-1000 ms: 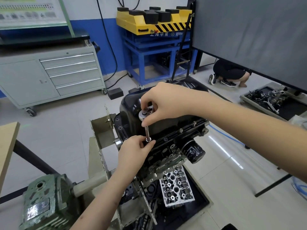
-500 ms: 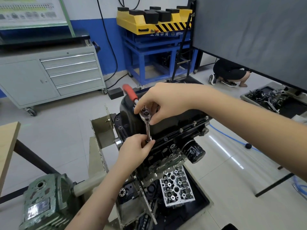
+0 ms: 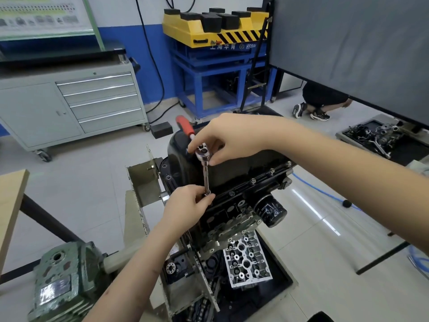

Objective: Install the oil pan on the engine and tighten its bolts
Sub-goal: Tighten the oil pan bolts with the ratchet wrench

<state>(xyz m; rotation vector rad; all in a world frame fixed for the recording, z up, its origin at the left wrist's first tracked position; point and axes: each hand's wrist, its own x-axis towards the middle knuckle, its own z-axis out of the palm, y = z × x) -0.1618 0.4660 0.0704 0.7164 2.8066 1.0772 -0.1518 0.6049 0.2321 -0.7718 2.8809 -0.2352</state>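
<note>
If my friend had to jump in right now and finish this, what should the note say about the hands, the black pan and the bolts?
Right hand pinches the ratchet wrench at its head; the red handle sticks out behind it.
Left hand pinches the bottom of the extension bar at a bolt on the pan's flange.
Oil pan already sits on the engine. Three bolts stand in the flange to the right.
Left to do: finish this bolt, then tighten the rest. Whether any are fully tight cannot be seen.

Glossy black oil pan (image 3: 234, 173) atop upturned engine (image 3: 232, 212)
</note>
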